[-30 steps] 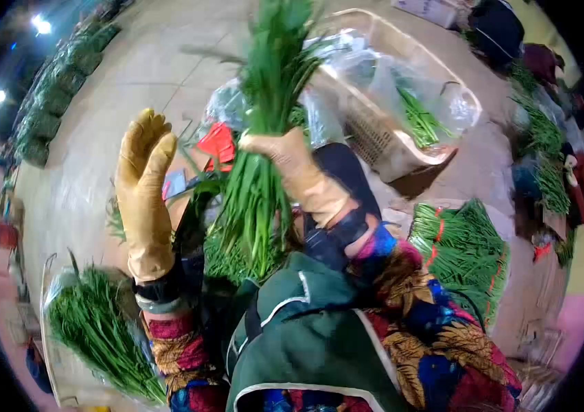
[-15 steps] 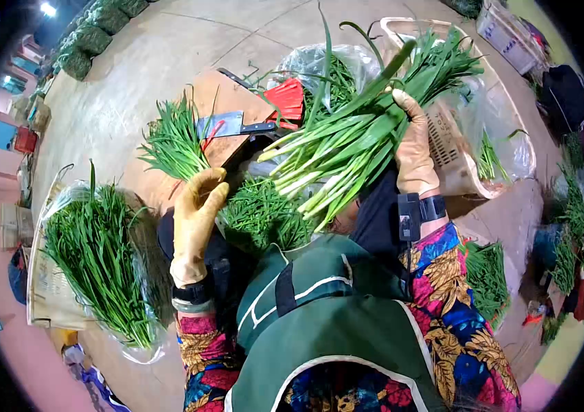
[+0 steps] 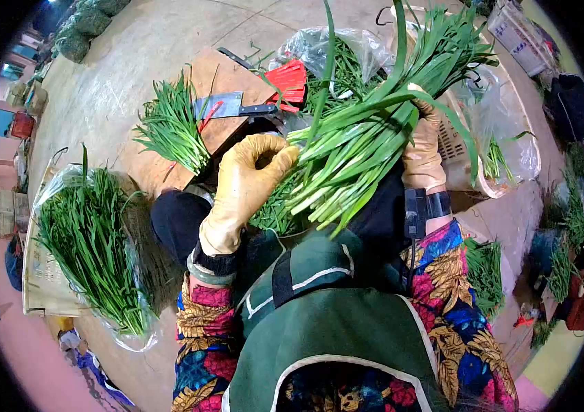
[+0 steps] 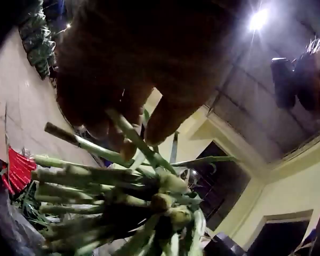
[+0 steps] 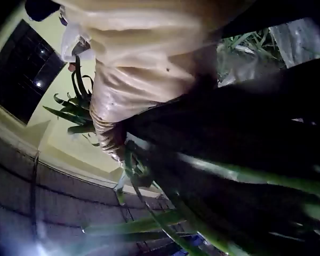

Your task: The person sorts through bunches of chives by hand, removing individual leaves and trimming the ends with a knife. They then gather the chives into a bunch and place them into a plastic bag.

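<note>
My gloved right hand [image 3: 424,147] grips a thick bunch of garlic chives [image 3: 353,151] around its leafy middle. The pale cut ends point down and left, toward my gloved left hand [image 3: 240,185]. That hand's thumb and forefinger meet at the stem ends, and the left wrist view shows them pinching a single chive stalk [image 4: 129,128] that sticks out of the bunch. In the right wrist view the palm side is dark and leaves cover the fingertips. A smaller chive bunch [image 3: 175,127] lies on a wooden board [image 3: 237,79] beside a cleaver [image 3: 220,105].
Red strips [image 3: 288,82] are fanned out at the board's right. Loose chives [image 3: 275,213] lie below my hands. On the left stands a crate [image 3: 33,275] with bagged chives [image 3: 96,233]; another crate [image 3: 532,151] with plastic bags stands on the right. More chives [image 3: 484,275] lie at lower right.
The bunch swung from upright, leaves up, to lying slantwise with its stems toward the left. The left hand came in from the far left, past the board, to the stem ends and pinched a stalk.
</note>
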`<act>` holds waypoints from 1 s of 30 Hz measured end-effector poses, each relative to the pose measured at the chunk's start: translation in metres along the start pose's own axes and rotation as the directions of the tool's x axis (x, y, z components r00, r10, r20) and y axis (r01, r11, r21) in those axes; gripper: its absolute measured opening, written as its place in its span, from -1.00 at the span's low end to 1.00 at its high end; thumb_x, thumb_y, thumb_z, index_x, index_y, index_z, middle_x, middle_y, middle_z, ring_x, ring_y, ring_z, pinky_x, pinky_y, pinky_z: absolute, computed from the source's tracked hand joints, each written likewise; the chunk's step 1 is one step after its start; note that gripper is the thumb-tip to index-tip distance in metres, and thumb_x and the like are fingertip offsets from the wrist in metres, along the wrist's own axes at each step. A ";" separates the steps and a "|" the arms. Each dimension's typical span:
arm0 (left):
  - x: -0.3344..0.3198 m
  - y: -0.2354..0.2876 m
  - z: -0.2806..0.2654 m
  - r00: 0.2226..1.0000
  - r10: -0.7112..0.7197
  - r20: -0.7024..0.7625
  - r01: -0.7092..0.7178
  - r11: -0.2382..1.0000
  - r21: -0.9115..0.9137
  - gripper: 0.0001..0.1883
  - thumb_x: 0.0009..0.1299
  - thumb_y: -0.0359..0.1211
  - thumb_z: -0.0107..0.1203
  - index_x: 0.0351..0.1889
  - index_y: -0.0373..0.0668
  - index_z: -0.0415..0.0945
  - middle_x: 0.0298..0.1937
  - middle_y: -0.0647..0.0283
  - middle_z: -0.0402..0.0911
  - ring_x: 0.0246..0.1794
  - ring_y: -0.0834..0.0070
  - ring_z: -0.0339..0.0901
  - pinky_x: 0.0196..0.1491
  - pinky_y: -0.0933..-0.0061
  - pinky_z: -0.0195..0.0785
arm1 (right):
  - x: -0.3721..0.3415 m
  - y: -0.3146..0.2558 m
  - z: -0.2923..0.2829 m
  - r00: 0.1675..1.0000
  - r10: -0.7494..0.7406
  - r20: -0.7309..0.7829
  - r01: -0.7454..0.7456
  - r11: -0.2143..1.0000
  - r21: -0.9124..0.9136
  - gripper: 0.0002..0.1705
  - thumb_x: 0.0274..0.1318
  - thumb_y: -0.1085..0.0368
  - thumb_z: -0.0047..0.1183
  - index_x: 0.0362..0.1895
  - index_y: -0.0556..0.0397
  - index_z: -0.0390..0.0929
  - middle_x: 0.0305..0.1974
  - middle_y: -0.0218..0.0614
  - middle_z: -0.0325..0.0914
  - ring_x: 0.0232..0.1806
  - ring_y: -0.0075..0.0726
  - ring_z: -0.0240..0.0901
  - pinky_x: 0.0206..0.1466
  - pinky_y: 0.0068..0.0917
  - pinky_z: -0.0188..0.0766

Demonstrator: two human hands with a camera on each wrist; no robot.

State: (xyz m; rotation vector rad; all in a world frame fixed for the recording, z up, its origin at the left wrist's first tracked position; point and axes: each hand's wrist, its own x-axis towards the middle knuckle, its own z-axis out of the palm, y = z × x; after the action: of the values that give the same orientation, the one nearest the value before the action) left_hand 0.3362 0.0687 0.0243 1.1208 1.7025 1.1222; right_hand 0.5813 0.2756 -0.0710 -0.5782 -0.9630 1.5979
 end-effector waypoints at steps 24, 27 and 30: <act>-0.022 -0.030 0.029 0.994 -0.047 -0.101 0.043 0.998 -0.038 -0.72 0.37 -0.32 0.24 -0.16 -0.40 0.60 -0.35 0.28 0.66 -0.37 0.64 0.52 -0.26 0.59 0.42 | -0.021 -0.041 0.063 0.956 0.259 0.134 -0.292 0.864 0.410 -0.70 0.03 0.30 0.16 -0.14 0.18 0.57 -0.24 -0.20 0.63 -0.24 -0.22 0.59 0.00 -0.30 0.54; -0.020 -0.035 0.031 0.992 -0.106 -0.066 0.099 0.991 -0.093 -0.77 0.35 -0.35 0.25 -0.19 -0.38 0.61 -0.37 0.31 0.65 -0.38 0.65 0.51 -0.28 0.61 0.40 | -0.023 -0.044 0.064 0.950 0.248 0.192 -0.308 0.852 0.423 -0.68 0.05 0.30 0.15 -0.12 0.23 0.58 -0.23 -0.19 0.64 -0.22 -0.23 0.60 0.00 -0.35 0.55; -0.020 -0.039 0.033 0.993 -0.090 -0.077 0.080 0.989 -0.122 -0.80 0.33 -0.38 0.27 -0.23 -0.36 0.62 -0.39 0.36 0.63 -0.42 0.67 0.48 -0.30 0.63 0.36 | -0.023 -0.046 0.068 0.961 0.264 0.082 -0.277 0.915 0.292 -0.72 0.06 0.26 0.14 -0.14 0.10 0.58 -0.26 -0.29 0.61 -0.24 -0.29 0.57 -0.02 -0.36 0.53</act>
State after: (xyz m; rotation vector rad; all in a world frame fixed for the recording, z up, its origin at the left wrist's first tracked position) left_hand 0.3633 0.0499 -0.0195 0.9310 1.7063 1.2143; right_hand 0.5592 0.2360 0.0010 -0.4810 -0.6677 1.9681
